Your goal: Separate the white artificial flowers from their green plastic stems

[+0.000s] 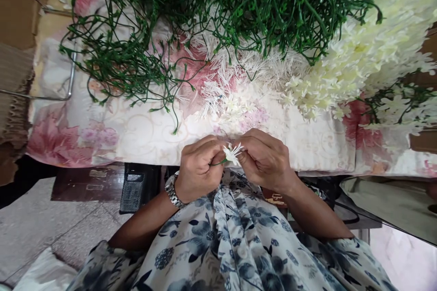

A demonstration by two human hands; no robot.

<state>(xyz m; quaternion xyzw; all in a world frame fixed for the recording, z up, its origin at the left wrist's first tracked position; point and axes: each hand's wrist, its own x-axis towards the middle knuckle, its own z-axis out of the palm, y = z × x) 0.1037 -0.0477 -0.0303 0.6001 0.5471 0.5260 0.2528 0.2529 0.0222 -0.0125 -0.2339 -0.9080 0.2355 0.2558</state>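
Between my two hands, close to the table's front edge, is a small white artificial flower (pixel 232 154) with thin white stamens. My left hand (pixel 201 163), a metal watch on its wrist, is closed on the flower's green stem, a bit of which shows below the thumb. Pinched fingers of my right hand (pixel 266 159) meet the flower's white stamens from the other side. Beyond them on the cloth lie loose white blossoms (pixel 235 105) and white stamen pieces (pixel 213 95). Green plastic stems (pixel 129 68) lie tangled to the left.
A large heap of green stems (pixel 273 0) fills the back. Cream-white blossoms (pixel 368 50) are piled at the right, beside finished-looking sprays (pixel 399 104). A bent metal rod (pixel 71 75) stands at the left edge of the floral tablecloth (pixel 146 138).
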